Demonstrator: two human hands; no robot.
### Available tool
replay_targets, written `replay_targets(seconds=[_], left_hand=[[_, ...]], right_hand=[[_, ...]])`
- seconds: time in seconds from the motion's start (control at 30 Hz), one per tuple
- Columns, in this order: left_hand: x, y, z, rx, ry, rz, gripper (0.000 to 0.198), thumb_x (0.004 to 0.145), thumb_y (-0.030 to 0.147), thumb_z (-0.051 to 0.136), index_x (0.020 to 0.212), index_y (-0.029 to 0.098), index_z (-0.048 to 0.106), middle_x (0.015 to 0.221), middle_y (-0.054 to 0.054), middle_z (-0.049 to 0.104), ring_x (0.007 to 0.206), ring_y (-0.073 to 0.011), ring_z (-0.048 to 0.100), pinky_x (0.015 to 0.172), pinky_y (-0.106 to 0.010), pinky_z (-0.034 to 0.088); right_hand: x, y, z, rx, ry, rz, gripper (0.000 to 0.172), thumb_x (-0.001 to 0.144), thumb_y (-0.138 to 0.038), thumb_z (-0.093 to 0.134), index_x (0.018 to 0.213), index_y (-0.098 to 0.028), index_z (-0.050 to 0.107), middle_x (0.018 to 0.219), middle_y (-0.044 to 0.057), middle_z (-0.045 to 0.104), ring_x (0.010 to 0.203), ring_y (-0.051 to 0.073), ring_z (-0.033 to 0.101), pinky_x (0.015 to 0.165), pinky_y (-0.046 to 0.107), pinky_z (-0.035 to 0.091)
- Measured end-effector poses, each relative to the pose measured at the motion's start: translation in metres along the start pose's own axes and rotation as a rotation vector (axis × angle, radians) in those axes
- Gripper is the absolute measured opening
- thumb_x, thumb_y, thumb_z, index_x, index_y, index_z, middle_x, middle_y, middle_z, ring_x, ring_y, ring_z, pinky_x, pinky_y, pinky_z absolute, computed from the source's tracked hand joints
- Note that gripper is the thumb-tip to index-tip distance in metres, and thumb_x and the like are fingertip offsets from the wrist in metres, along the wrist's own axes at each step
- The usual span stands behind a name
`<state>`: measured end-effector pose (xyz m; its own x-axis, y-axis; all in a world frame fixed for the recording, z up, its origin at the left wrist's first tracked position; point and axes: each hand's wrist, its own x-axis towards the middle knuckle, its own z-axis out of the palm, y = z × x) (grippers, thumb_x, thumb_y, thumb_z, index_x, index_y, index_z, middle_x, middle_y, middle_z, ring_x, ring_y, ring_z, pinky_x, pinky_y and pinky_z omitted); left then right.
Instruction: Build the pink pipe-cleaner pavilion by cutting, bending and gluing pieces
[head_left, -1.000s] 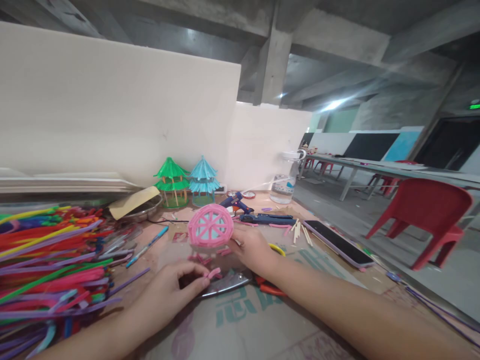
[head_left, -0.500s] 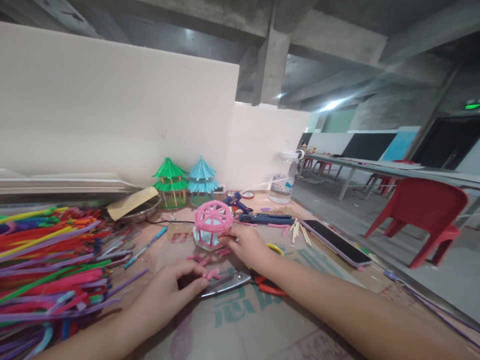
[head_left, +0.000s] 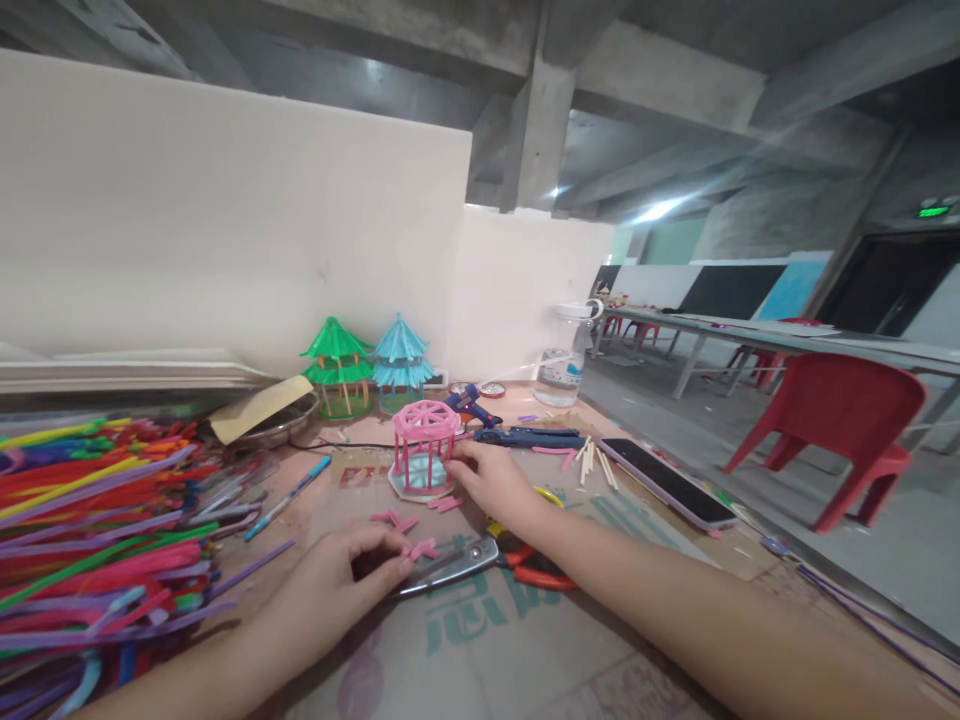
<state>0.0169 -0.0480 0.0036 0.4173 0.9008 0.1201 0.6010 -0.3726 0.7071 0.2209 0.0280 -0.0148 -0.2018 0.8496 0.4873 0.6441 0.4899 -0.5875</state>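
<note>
A small pink pavilion frame [head_left: 422,447] of pipe cleaners stands upright on a pale base on the cardboard-covered table [head_left: 517,640]. My right hand [head_left: 493,478] rests beside it, its fingertips touching the frame's right side. My left hand [head_left: 341,580] lies nearer me with thumb and fingers pinched on a short pink pipe-cleaner piece [head_left: 421,549]. Just behind that piece lie the metal blades of orange-handled scissors [head_left: 480,563]. More short pink pieces [head_left: 396,519] are scattered between the hands.
A big heap of coloured pipe cleaners [head_left: 97,530] fills the left. Green [head_left: 335,366] and blue [head_left: 402,363] finished pavilions stand at the back wall. A glue gun [head_left: 474,404], wooden sticks [head_left: 596,462], a phone [head_left: 667,483], a water jug [head_left: 571,354] and a red chair [head_left: 840,430] lie to the right.
My right hand has turned the pink frame from lying tilted with its round top facing me to standing upright on the table. My left hand has stayed put.
</note>
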Motion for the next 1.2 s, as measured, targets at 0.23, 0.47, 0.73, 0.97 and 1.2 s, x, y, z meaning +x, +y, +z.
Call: replay_targets(seconds=[0.23, 0.47, 0.73, 0.97, 1.2], left_hand=[[-0.0012, 0.0021, -0.0012, -0.002, 0.012, -0.009, 0.032, 0.079, 0.047, 0.051, 0.076, 0.022, 0.072, 0.081, -0.002, 0.075, 0.081, -0.0231, 0.066, 0.075, -0.03, 0.049], [0.0005, 0.003, -0.0009, -0.021, 0.0, 0.011, 0.03, 0.078, 0.046, 0.052, 0.075, 0.022, 0.071, 0.08, -0.001, 0.074, 0.078, -0.022, 0.065, 0.076, -0.03, 0.05], [-0.0003, 0.0009, -0.0006, -0.058, 0.005, 0.034, 0.029, 0.08, 0.044, 0.053, 0.076, 0.021, 0.071, 0.084, -0.002, 0.075, 0.081, -0.0219, 0.067, 0.076, -0.029, 0.051], [-0.0004, 0.0013, 0.0005, -0.06, 0.012, 0.004, 0.031, 0.078, 0.047, 0.053, 0.077, 0.022, 0.071, 0.086, -0.003, 0.076, 0.082, -0.0231, 0.067, 0.075, -0.03, 0.051], [-0.0002, 0.0024, -0.0002, -0.055, 0.012, 0.019, 0.031, 0.079, 0.046, 0.053, 0.076, 0.022, 0.071, 0.084, -0.002, 0.075, 0.081, -0.0224, 0.066, 0.076, -0.03, 0.051]], right_hand=[[-0.0001, 0.0005, 0.0005, 0.015, 0.008, -0.021, 0.015, 0.084, -0.015, 0.057, 0.075, -0.018, 0.069, 0.069, 0.001, 0.069, 0.065, 0.015, 0.06, 0.06, 0.024, 0.043], [-0.0012, 0.0023, 0.0018, 0.017, 0.02, -0.098, 0.012, 0.082, -0.012, 0.06, 0.077, -0.018, 0.07, 0.075, 0.003, 0.072, 0.07, 0.016, 0.063, 0.065, 0.025, 0.046], [-0.0039, 0.0009, -0.002, 0.01, 0.043, -0.252, 0.022, 0.084, -0.008, 0.055, 0.09, -0.02, 0.072, 0.095, 0.007, 0.074, 0.09, 0.02, 0.066, 0.08, 0.03, 0.049], [-0.0057, 0.0028, -0.0031, -0.05, 0.048, -0.32, 0.021, 0.087, -0.013, 0.055, 0.095, -0.021, 0.073, 0.094, 0.007, 0.075, 0.088, 0.021, 0.067, 0.079, 0.03, 0.05], [-0.0068, -0.0045, -0.0043, -0.057, 0.008, -0.223, 0.018, 0.086, -0.013, 0.057, 0.093, -0.02, 0.072, 0.095, 0.008, 0.075, 0.087, 0.021, 0.067, 0.078, 0.03, 0.048]])
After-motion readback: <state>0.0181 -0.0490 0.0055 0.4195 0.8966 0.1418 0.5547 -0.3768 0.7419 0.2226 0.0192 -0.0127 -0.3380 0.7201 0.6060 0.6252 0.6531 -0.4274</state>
